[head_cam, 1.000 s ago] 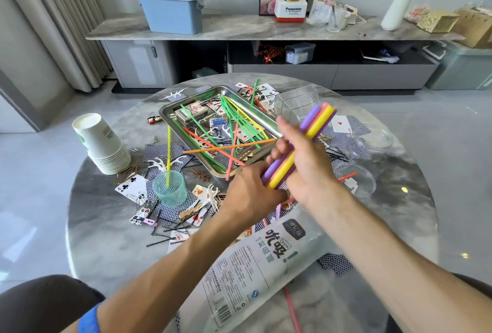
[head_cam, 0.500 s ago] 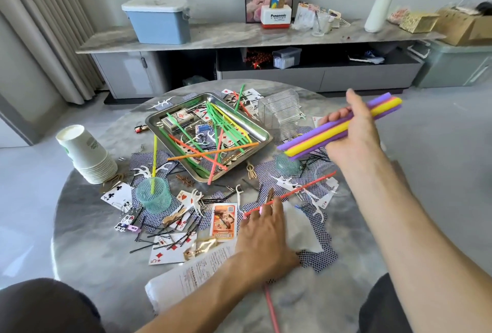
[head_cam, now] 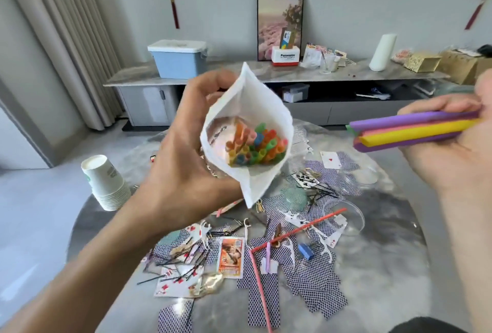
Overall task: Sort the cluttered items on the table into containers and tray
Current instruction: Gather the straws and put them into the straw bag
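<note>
Left hand: my left hand (head_cam: 183, 151) is in the middle of the frame, with its fingers curled around a white bag (head_cam: 250, 109).
Bag: I hold it up above the table with its mouth open toward me.
Inside the bag: the ends of many little colored straws (head_cam: 255, 146) stand packed together.
Right hand: my right hand (head_cam: 450, 146) is at the right edge, gripping a bundle of fat straws (head_cam: 410, 131).
Fat straws: purple, pink and yellow; they lie sideways and point left toward the bag, apart from it.
Table: the round gray table (head_cam: 386, 274) fills the bottom of the frame.
On the table: playing cards (head_cam: 314, 279), a long red straw (head_cam: 298, 230) and black pins (head_cam: 173, 271).
Cups: a stack of paper cups (head_cam: 105, 182) lies tipped at middle left.
</note>
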`<state>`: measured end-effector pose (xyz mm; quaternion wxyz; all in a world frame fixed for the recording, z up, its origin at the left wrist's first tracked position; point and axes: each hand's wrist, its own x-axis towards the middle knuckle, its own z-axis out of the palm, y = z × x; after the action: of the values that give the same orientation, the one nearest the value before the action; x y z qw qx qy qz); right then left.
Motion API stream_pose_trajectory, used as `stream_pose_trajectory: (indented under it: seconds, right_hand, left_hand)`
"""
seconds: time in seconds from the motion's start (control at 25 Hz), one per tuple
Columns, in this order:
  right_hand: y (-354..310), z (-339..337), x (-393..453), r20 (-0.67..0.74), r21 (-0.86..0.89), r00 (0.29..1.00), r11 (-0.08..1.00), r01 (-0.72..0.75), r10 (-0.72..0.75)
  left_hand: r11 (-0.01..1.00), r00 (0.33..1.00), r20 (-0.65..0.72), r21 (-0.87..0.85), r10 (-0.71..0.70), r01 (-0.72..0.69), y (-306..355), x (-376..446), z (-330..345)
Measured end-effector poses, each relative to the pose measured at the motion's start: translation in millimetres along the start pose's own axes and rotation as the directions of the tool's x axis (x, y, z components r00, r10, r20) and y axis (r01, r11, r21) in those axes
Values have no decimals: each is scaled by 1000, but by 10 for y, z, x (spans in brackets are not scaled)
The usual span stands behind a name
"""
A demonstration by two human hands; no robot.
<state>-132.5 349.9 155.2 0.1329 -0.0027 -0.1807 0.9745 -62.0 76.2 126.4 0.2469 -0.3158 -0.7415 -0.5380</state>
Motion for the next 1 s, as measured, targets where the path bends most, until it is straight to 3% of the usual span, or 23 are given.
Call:
stream_pose_trajectory:
  seconds: [0.2, 0.32, 0.56, 0.68, 0.8, 0.92, 1.0]
  right_hand:
    - [341, 222, -291, 40, -25, 999, 1000, 13, -12]
    - [623, 310, -471, 117, -110, 993, 994, 14, -1]
    - [983, 303, -657, 176, -314, 982, 949, -9, 67]
    - [1071, 289, -699, 183, -375, 983, 925, 67, 3]
    - [1131, 308, -750, 276, -391, 957, 899, 198, -91]
    - [1220, 275, -803, 448, -426, 881, 832, 357, -148]
    - [1318, 198, -826, 549, -415, 829, 829, 375, -101]
  left_hand:
    - [977, 988, -25, 152, -149, 151, -585, -409, 60]
    - [963, 985, 8, 214, -171, 166, -737, -547, 121]
    - [964, 972, 15, 133, -235, 231, -731, -514, 100]
    - [952, 955, 29, 97, -296, 292, -726, -508, 119]
    - [948, 957, 47, 153, -287, 277, -743, -520, 158]
    - [956, 962, 36, 128, -270, 263, -749, -536, 192]
    - [963, 967, -1, 93, -254, 253, -750, -531, 199]
